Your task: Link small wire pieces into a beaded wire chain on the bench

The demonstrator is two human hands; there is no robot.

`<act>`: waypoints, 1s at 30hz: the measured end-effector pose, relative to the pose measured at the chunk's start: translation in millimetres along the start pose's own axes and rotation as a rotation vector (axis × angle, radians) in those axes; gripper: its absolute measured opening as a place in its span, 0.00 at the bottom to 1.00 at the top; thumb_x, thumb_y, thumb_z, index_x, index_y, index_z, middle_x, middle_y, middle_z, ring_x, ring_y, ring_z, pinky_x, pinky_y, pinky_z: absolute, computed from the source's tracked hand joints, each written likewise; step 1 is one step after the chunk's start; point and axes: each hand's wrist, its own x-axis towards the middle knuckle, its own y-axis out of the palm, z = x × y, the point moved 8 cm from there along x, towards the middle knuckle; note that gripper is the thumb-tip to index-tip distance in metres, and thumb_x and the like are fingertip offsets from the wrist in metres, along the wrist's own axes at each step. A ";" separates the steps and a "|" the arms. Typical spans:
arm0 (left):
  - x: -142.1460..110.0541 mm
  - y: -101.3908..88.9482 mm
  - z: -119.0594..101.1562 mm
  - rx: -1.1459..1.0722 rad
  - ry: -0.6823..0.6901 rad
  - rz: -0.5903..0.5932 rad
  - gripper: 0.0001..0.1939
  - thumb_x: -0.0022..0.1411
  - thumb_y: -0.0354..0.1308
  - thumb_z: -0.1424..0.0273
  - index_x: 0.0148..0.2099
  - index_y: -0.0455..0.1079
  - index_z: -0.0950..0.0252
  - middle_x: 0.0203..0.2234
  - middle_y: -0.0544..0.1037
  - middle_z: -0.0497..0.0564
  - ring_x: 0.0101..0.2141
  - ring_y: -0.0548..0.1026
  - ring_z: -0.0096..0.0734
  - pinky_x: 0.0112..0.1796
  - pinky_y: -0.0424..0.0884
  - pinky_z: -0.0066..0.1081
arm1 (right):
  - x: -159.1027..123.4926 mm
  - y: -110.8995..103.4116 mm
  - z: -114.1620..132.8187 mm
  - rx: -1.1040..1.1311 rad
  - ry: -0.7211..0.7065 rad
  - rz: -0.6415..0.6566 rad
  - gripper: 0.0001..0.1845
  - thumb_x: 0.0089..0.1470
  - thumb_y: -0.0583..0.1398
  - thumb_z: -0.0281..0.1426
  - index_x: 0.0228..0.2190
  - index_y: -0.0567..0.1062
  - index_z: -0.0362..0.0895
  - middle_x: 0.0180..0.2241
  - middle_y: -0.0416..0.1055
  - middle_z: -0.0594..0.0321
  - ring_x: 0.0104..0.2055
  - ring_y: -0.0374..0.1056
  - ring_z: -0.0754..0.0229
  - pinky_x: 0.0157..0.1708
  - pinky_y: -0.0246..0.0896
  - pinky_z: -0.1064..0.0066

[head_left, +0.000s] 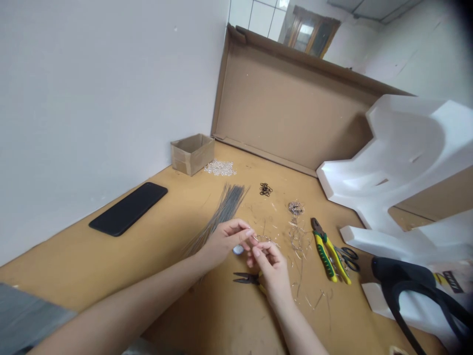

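Observation:
My left hand [224,240] and my right hand [272,266] meet above the middle of the table. Both are closed in a pinch on a short, thin silvery wire [255,238], whose ends are hidden by the fingertips. A bundle of straight grey wires [228,204] lies just behind my left hand, partly covered by it. Between and below the hands rests a small round white item with a blue rim [238,249]. Dark-jawed pliers [247,278] lie on the table, their handles mostly covered by my right hand.
Yellow-green pliers [328,256] and scissors [348,257] lie right, near loose wire pieces [298,239]. Behind are black rings [265,189], a wire coil [296,208], clear beads [220,167] and a small cardboard box [192,154]. A black phone [129,208] lies left; white foam [354,182] stands right.

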 end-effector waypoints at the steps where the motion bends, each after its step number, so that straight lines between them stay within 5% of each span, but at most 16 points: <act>1: -0.2 2.0 -0.3 0.010 0.022 0.021 0.11 0.55 0.56 0.64 0.32 0.66 0.68 0.25 0.74 0.48 0.23 0.71 0.22 0.28 0.69 0.26 | -0.3 1.2 -0.9 0.005 0.002 0.005 0.09 0.47 0.61 0.37 0.27 0.71 0.44 0.22 0.70 0.66 0.22 0.65 0.65 0.25 0.62 0.72; 6: -2.7 7.8 -12.2 0.113 0.196 0.100 0.09 0.57 0.54 0.67 0.30 0.67 0.68 0.24 0.68 0.46 0.23 0.68 0.20 0.29 0.66 0.25 | -0.8 7.6 0.0 0.126 0.016 0.039 0.10 0.49 0.60 0.38 0.30 0.71 0.44 0.25 0.70 0.65 0.23 0.65 0.64 0.26 0.61 0.72; 11: -5.2 17.4 -11.2 0.128 0.133 0.232 0.09 0.57 0.54 0.67 0.31 0.68 0.69 0.25 0.67 0.47 0.23 0.68 0.20 0.27 0.65 0.24 | -1.2 13.3 1.8 0.299 0.094 0.106 0.09 0.48 0.60 0.37 0.30 0.71 0.45 0.20 0.66 0.68 0.24 0.65 0.63 0.24 0.59 0.73; 26: -5.7 7.8 -13.5 0.346 0.142 0.099 0.09 0.57 0.52 0.66 0.31 0.65 0.68 0.20 0.67 0.45 0.23 0.66 0.21 0.26 0.62 0.24 | 2.1 2.4 -8.3 0.237 0.121 0.095 0.07 0.50 0.61 0.34 0.27 0.72 0.43 0.17 0.70 0.69 0.16 0.63 0.69 0.19 0.57 0.79; 30: -5.0 11.1 -6.6 0.185 0.069 0.138 0.10 0.58 0.52 0.64 0.31 0.63 0.67 0.18 0.65 0.43 0.20 0.64 0.20 0.25 0.62 0.24 | 2.0 3.0 -5.8 0.211 0.075 0.107 0.06 0.51 0.60 0.33 0.28 0.71 0.43 0.18 0.71 0.68 0.17 0.65 0.68 0.20 0.60 0.77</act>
